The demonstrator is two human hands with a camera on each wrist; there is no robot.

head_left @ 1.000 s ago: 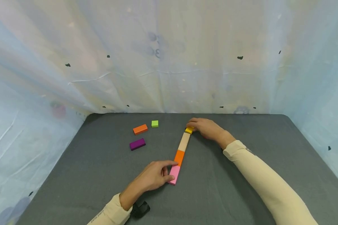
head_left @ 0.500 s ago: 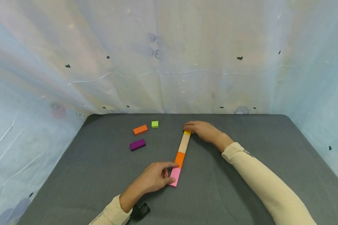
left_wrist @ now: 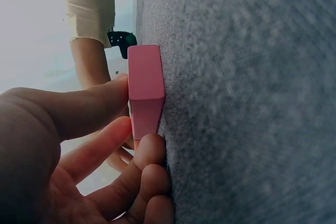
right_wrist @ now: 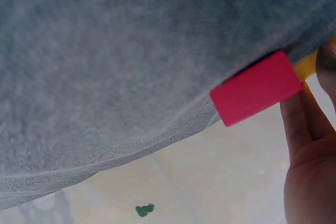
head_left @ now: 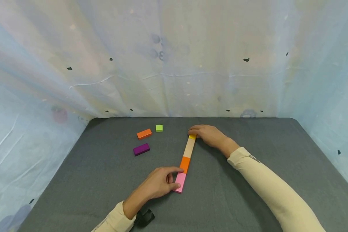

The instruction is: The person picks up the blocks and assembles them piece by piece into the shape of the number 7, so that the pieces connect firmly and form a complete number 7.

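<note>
A straight row of flat wooden blocks lies on the grey cloth: pink (head_left: 180, 181), orange (head_left: 185, 164), beige (head_left: 189, 148) and yellow (head_left: 192, 136). My left hand (head_left: 158, 182) touches the pink end with thumb and index finger, the thumb on its top face. In the left wrist view, the other fingertips (left_wrist: 152, 149) rest low beside the pink block (left_wrist: 146, 73). At the far end, my right hand (head_left: 210, 135) pinches the yellow block. The right wrist view shows a crimson block (right_wrist: 256, 88) against the yellow one (right_wrist: 306, 67); the hand mostly hides it in the head view.
Left of the row lie a red-orange block (head_left: 144, 134), a small green block (head_left: 159, 128) and a purple block (head_left: 141, 149). A black strap-like object (head_left: 144, 218) is beside the left wrist. Pale patterned curtains (head_left: 168, 64) surround the table's back and sides.
My right hand has moved slightly toward me and left, bringing the tilted yellow block into line with the beige one. The row has slid slightly toward me. The left hand hardly moved.
</note>
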